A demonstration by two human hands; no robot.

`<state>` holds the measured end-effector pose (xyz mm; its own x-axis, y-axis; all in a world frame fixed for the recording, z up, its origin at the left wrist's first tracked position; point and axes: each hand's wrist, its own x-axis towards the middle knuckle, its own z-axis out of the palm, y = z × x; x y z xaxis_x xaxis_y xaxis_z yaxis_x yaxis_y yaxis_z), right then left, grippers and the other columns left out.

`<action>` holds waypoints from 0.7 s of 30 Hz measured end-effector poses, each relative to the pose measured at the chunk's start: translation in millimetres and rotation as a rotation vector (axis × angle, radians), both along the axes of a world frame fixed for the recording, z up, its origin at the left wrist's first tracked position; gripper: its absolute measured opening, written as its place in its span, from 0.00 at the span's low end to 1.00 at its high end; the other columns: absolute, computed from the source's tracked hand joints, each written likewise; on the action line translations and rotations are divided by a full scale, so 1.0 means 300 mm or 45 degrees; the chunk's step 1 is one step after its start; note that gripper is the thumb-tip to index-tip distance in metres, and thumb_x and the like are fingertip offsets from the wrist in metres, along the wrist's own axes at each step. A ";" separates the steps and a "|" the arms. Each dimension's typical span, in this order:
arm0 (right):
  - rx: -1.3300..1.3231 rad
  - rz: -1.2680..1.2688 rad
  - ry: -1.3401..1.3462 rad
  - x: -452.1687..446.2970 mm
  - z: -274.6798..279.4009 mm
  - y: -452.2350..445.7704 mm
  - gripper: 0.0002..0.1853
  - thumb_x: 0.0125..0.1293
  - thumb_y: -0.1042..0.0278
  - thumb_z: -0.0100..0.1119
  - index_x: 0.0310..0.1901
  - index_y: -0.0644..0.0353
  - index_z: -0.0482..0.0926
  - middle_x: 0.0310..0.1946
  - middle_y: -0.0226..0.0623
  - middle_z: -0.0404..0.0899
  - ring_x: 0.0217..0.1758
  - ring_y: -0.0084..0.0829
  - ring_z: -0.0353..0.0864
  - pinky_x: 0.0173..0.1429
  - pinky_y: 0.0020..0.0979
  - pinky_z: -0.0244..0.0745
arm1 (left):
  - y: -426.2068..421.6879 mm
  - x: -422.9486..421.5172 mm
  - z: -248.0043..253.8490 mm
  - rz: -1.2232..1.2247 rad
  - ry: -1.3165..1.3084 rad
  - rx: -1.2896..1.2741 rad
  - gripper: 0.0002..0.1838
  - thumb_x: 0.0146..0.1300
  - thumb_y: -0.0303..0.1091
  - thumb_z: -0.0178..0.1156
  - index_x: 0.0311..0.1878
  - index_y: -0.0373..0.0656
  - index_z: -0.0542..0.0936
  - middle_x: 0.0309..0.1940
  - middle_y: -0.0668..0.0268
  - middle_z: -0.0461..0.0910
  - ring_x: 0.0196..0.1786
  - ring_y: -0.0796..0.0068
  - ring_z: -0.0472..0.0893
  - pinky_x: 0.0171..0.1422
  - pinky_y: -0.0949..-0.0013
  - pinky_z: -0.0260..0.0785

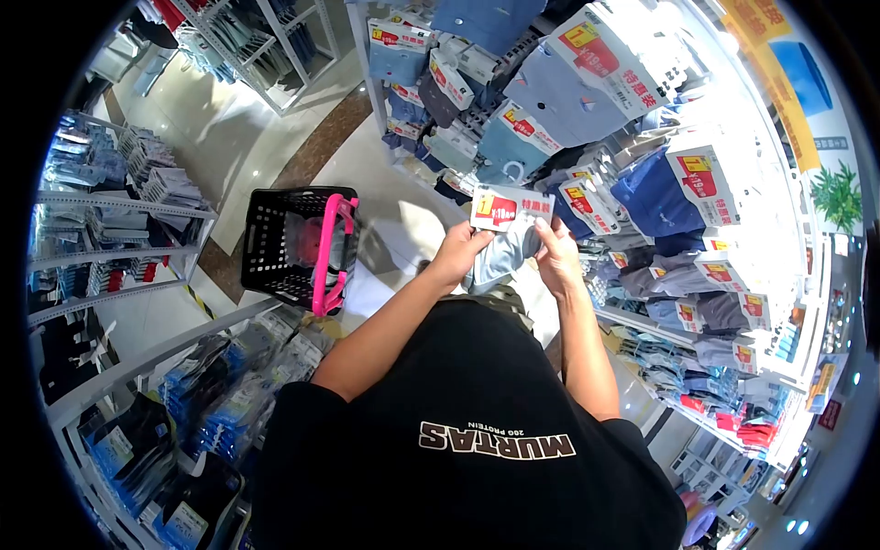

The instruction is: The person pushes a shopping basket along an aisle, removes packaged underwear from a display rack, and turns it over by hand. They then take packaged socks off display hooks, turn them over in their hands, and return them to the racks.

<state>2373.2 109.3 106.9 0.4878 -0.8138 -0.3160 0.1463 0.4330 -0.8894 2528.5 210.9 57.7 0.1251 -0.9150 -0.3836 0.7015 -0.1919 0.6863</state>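
A folded light grey garment [502,253] hangs from a white, red and yellow price card [495,213] in front of my chest. My left hand [461,251] grips its left side, with the thumb against the lower edge of the card. On the other side, my right hand [557,255] has its fingers closed on the garment near the card's right corner. A white plastic hook [514,171] shows just above the card. Close beyond both hands hang similar carded garments, among them a pale teal one [510,145].
A black shopping basket [266,240] with a pink handle [323,261] stands on the floor to my left, with something pinkish inside. A rack of carded blue garments [587,92] rises ahead and right. Shelves of packaged clothes [197,403] flank me at lower left.
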 end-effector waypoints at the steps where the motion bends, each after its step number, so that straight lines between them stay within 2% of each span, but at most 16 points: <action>1: -0.028 0.084 0.092 0.003 -0.019 -0.013 0.22 0.67 0.61 0.66 0.57 0.66 0.74 0.46 0.33 0.82 0.46 0.25 0.80 0.52 0.28 0.73 | 0.014 0.010 0.002 -0.029 -0.253 0.045 0.15 0.72 0.28 0.55 0.58 0.35 0.76 0.48 0.65 0.82 0.46 0.79 0.81 0.52 0.72 0.73; 2: -0.059 0.169 0.183 0.003 -0.038 -0.026 0.21 0.66 0.61 0.66 0.55 0.66 0.77 0.44 0.31 0.82 0.42 0.24 0.79 0.49 0.27 0.73 | 0.029 0.017 0.005 -0.032 -0.383 0.027 0.14 0.71 0.28 0.55 0.57 0.36 0.78 0.47 0.66 0.82 0.45 0.81 0.79 0.52 0.73 0.72; 5: -0.066 0.149 0.194 0.017 -0.045 -0.038 0.18 0.68 0.62 0.65 0.51 0.66 0.79 0.44 0.34 0.83 0.44 0.26 0.80 0.51 0.28 0.73 | 0.051 0.034 0.001 0.014 -0.573 0.051 0.15 0.69 0.31 0.59 0.55 0.35 0.79 0.44 0.64 0.83 0.45 0.79 0.80 0.49 0.72 0.73; 8: -0.085 -0.034 0.133 0.037 -0.022 -0.098 0.18 0.69 0.62 0.64 0.53 0.66 0.79 0.47 0.36 0.83 0.46 0.27 0.80 0.51 0.30 0.73 | 0.076 0.027 -0.014 0.125 -0.755 0.090 0.17 0.68 0.34 0.61 0.56 0.35 0.79 0.46 0.61 0.83 0.45 0.76 0.81 0.49 0.71 0.73; 9: -0.220 -0.079 0.146 0.030 -0.055 -0.147 0.18 0.70 0.61 0.63 0.54 0.67 0.79 0.48 0.38 0.84 0.48 0.29 0.80 0.53 0.31 0.73 | 0.089 0.029 -0.017 0.182 -0.827 0.102 0.18 0.68 0.34 0.62 0.56 0.35 0.78 0.47 0.60 0.83 0.46 0.75 0.81 0.49 0.70 0.73; 10: -0.257 -0.064 0.207 0.031 -0.030 -0.176 0.18 0.72 0.62 0.61 0.55 0.66 0.77 0.52 0.38 0.81 0.54 0.31 0.77 0.63 0.34 0.67 | 0.102 0.033 -0.008 0.238 -0.900 0.114 0.18 0.68 0.35 0.62 0.57 0.35 0.78 0.48 0.59 0.83 0.46 0.74 0.82 0.49 0.70 0.73; 11: -0.320 -0.065 0.368 0.036 -0.007 -0.205 0.19 0.71 0.61 0.61 0.56 0.66 0.76 0.52 0.38 0.81 0.55 0.30 0.76 0.64 0.34 0.66 | 0.118 0.035 0.000 0.281 -0.840 0.168 0.16 0.66 0.35 0.62 0.54 0.37 0.80 0.48 0.58 0.82 0.47 0.69 0.82 0.51 0.67 0.73; 12: -0.382 -0.066 0.531 0.046 0.009 -0.230 0.20 0.71 0.61 0.62 0.57 0.66 0.76 0.53 0.38 0.81 0.56 0.30 0.76 0.64 0.33 0.66 | 0.134 0.048 -0.005 0.330 -0.970 0.186 0.15 0.66 0.34 0.63 0.53 0.37 0.80 0.47 0.58 0.82 0.48 0.68 0.82 0.53 0.67 0.73; 13: -0.315 -0.146 0.304 0.080 0.015 -0.240 0.22 0.71 0.60 0.63 0.59 0.66 0.75 0.53 0.37 0.81 0.57 0.28 0.76 0.65 0.31 0.65 | 0.151 0.068 -0.012 0.379 -1.100 0.204 0.14 0.65 0.33 0.63 0.52 0.38 0.81 0.47 0.58 0.82 0.48 0.66 0.82 0.54 0.66 0.72; 14: -0.351 -0.099 0.263 0.092 0.015 -0.260 0.22 0.71 0.61 0.63 0.59 0.66 0.75 0.54 0.37 0.81 0.57 0.28 0.76 0.66 0.31 0.65 | 0.165 0.084 -0.018 0.430 -1.231 0.222 0.13 0.64 0.33 0.63 0.50 0.38 0.81 0.46 0.57 0.82 0.48 0.65 0.82 0.55 0.65 0.72; 15: -0.387 -0.049 0.218 0.107 0.014 -0.280 0.22 0.71 0.62 0.63 0.60 0.66 0.75 0.54 0.38 0.81 0.57 0.28 0.76 0.66 0.30 0.64 | 0.175 0.098 0.041 0.548 -1.373 0.244 0.11 0.63 0.31 0.63 0.47 0.38 0.82 0.44 0.57 0.81 0.49 0.59 0.81 0.57 0.63 0.71; 16: -0.423 0.003 0.171 0.124 0.011 -0.298 0.22 0.71 0.62 0.63 0.60 0.66 0.74 0.54 0.38 0.81 0.57 0.28 0.76 0.66 0.30 0.64 | 0.189 0.126 0.040 0.648 -1.489 0.212 0.10 0.62 0.30 0.64 0.46 0.38 0.82 0.46 0.56 0.81 0.51 0.58 0.80 0.59 0.62 0.70; 18: -0.424 0.031 0.191 0.158 -0.014 -0.325 0.21 0.71 0.66 0.62 0.60 0.66 0.74 0.56 0.38 0.79 0.58 0.25 0.75 0.67 0.28 0.63 | 0.219 0.184 0.074 0.795 -1.717 0.188 0.09 0.61 0.29 0.64 0.44 0.39 0.82 0.47 0.57 0.81 0.53 0.56 0.79 0.59 0.61 0.69; 21: -0.459 -0.019 0.206 0.176 -0.078 -0.352 0.20 0.71 0.65 0.62 0.60 0.67 0.75 0.55 0.36 0.80 0.56 0.24 0.75 0.64 0.27 0.66 | 0.270 0.261 0.124 0.857 -1.981 0.355 0.10 0.61 0.29 0.63 0.45 0.40 0.82 0.49 0.57 0.80 0.55 0.54 0.77 0.62 0.57 0.66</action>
